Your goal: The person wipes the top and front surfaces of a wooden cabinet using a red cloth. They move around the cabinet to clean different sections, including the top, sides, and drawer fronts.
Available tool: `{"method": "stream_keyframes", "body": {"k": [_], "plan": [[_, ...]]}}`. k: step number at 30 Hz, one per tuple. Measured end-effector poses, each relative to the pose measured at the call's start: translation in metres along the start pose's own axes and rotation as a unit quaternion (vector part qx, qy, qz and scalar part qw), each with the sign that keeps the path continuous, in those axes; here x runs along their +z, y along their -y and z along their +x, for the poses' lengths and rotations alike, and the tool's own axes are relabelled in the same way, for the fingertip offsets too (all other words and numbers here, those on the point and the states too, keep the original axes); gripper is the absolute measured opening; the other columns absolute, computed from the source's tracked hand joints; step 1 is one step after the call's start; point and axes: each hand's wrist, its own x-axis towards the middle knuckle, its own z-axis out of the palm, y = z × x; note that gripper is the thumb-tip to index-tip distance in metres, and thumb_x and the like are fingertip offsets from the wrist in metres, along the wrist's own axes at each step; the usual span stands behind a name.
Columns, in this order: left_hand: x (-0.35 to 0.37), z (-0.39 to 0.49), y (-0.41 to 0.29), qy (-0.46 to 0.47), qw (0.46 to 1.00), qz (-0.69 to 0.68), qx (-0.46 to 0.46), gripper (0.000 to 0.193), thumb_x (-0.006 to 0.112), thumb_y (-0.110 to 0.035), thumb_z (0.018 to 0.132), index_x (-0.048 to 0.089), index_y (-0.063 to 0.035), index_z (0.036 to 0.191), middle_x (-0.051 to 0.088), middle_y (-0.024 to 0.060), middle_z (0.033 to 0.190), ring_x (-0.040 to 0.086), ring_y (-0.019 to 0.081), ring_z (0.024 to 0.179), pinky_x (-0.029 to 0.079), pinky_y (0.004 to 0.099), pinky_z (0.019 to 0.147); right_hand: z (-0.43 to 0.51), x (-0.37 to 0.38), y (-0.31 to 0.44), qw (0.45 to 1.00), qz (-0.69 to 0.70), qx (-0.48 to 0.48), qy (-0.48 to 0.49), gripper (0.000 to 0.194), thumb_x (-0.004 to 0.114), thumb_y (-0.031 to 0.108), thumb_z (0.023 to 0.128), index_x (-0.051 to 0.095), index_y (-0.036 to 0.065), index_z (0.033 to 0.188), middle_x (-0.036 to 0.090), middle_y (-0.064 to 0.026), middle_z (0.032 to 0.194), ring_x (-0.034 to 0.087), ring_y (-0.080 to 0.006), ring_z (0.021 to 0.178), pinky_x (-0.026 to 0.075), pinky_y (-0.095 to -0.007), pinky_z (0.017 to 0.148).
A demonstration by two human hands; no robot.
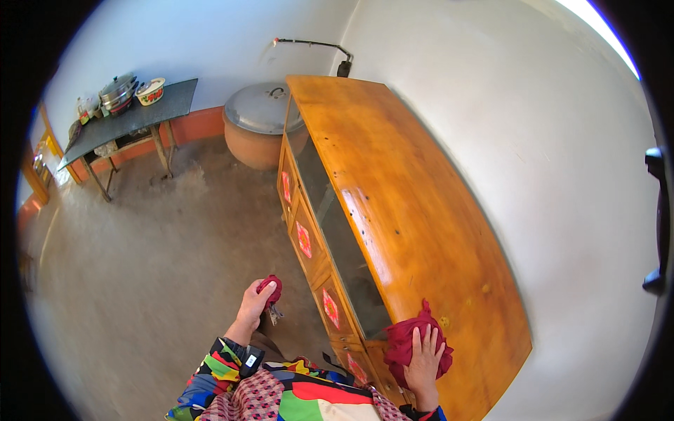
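My right hand (424, 363) lies flat, fingers spread, on a crumpled dark red cloth (403, 337) at the near front edge of a varnished wooden cabinet (421, 210). Part of that cloth hangs over the edge. To the left, above the floor, my left hand (256, 302) grips a bunched dark red cloth (271, 290), with a greyish frayed bit dangling below it. Glass panels and wooden doors with red and pink diamond decorations make up the cabinet's front. Small dark spots mark its glossy top.
A large clay vat (253, 144) with a metal lid (258, 108) stands beyond the cabinet. At the upper left, a dark table (131, 123) bears a steamer pot (118, 92), a floral enamel pot (151, 92) and bottles. A white wall (500, 121) runs along the cabinet's right side.
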Motion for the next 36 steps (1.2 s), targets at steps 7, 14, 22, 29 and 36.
{"method": "stream_keyframes", "body": {"k": [7, 14, 22, 29, 36], "plan": [[-0.021, 0.016, 0.001, -0.036, 0.999, -0.008, -0.011, 0.036, 0.068, -0.029, 0.095, 0.061, -0.0007, 0.115, 0.066, 0.0048, 0.098, 0.062, 0.0125, 0.087, 0.051, 0.0278, 0.080, 0.081, -0.005, 0.044, 1.000, -0.020, 0.000, -0.003, 0.103, 0.081, 0.017, 0.073, 0.021, 0.008, 0.156, 0.016, -0.0267, 0.161, 0.011, -0.0472, 0.150, 0.015, -0.0707, 0.113], [-0.038, 0.032, -0.010, -0.045, 0.999, -0.008, -0.018, 0.035, 0.068, -0.028, 0.095, 0.060, -0.0009, 0.115, 0.066, 0.0052, 0.098, 0.062, 0.0127, 0.087, 0.051, 0.0279, 0.080, 0.194, -0.009, 0.099, 0.998, -0.009, -0.045, -0.045, 0.089, 0.075, 0.017, 0.081, 0.026, 0.011, 0.155, 0.022, -0.0265, 0.160, 0.017, -0.0469, 0.149, 0.018, -0.0730, 0.111], [-0.087, 0.037, -0.035, -0.105, 0.994, -0.015, -0.002, 0.034, 0.067, -0.026, 0.096, 0.060, -0.0008, 0.117, 0.067, 0.0050, 0.102, 0.063, 0.0127, 0.091, 0.051, 0.0287, 0.084, 0.333, -0.012, 0.168, 0.993, -0.026, -0.071, -0.094, 0.086, 0.073, 0.023, 0.084, 0.027, 0.012, 0.156, 0.026, -0.0233, 0.160, 0.021, -0.0460, 0.148, 0.023, -0.0744, 0.108], [-0.140, 0.018, -0.041, -0.190, 0.981, -0.032, 0.033, 0.036, 0.068, -0.028, 0.094, 0.061, -0.0009, 0.117, 0.066, 0.0049, 0.098, 0.063, 0.0120, 0.086, 0.052, 0.0280, 0.078, 0.436, -0.010, 0.218, 0.993, -0.016, -0.050, -0.107, 0.088, 0.073, 0.024, 0.086, 0.021, 0.016, 0.157, 0.022, -0.0188, 0.162, 0.019, -0.0448, 0.149, 0.023, -0.0764, 0.107], [-0.165, -0.016, -0.050, -0.231, 0.971, -0.044, 0.049, 0.036, 0.068, -0.028, 0.094, 0.060, -0.0013, 0.117, 0.067, 0.0053, 0.099, 0.064, 0.0125, 0.086, 0.052, 0.0279, 0.078, 0.469, -0.007, 0.226, 0.992, -0.013, -0.069, -0.104, 0.091, 0.073, 0.024, 0.086, 0.018, 0.018, 0.158, 0.020, -0.0172, 0.163, 0.019, -0.0427, 0.150, 0.025, -0.0746, 0.108]]}}
